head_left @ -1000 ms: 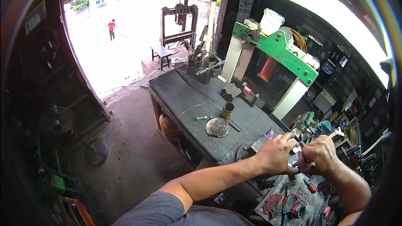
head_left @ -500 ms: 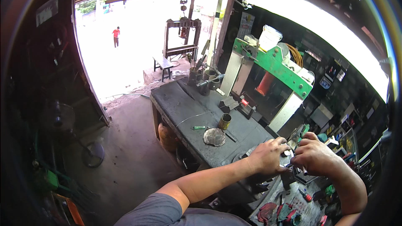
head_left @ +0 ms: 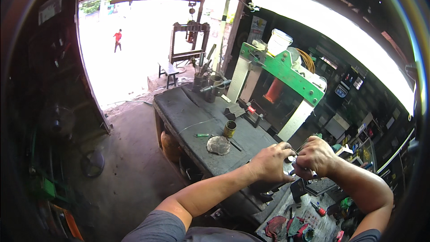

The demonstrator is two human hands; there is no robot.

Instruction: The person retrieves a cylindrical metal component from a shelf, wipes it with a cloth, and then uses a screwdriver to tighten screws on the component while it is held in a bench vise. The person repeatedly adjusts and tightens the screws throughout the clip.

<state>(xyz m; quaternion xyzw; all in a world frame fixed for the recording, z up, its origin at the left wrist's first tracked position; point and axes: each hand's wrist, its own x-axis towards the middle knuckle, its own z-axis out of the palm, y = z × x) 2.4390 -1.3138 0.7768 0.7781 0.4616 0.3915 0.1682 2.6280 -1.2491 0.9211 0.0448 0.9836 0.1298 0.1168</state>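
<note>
My left hand [head_left: 271, 162] reaches over the near right end of the bench, its fingers and thumb curved round a metal part with a pale round face [head_left: 290, 158]. Most of that part is hidden by the fingers. Close on its right, my right hand [head_left: 317, 153] is closed in a fist round a dark metal rod [head_left: 314, 175], whose end pokes out below the fingers. What the rod's other end meets cannot be seen. Below the hands, a red-and-black bottle [head_left: 318, 209] and red-and-dark rags [head_left: 276, 227] lie on a worn worktop [head_left: 286, 213].
On the dark bench [head_left: 197, 112] are an open tin [head_left: 230, 128], a round pale slab [head_left: 218, 145], a green lighter-like object [head_left: 204, 135] and a short dark bar [head_left: 235, 144]. A green-topped press frame [head_left: 286, 72] stands behind. A person in red [head_left: 117, 39] is far outside.
The view has shifted, so the bench sits further left. My right fist has turned a little, and the rod's end points more sideways. The person outside has changed stride.
</note>
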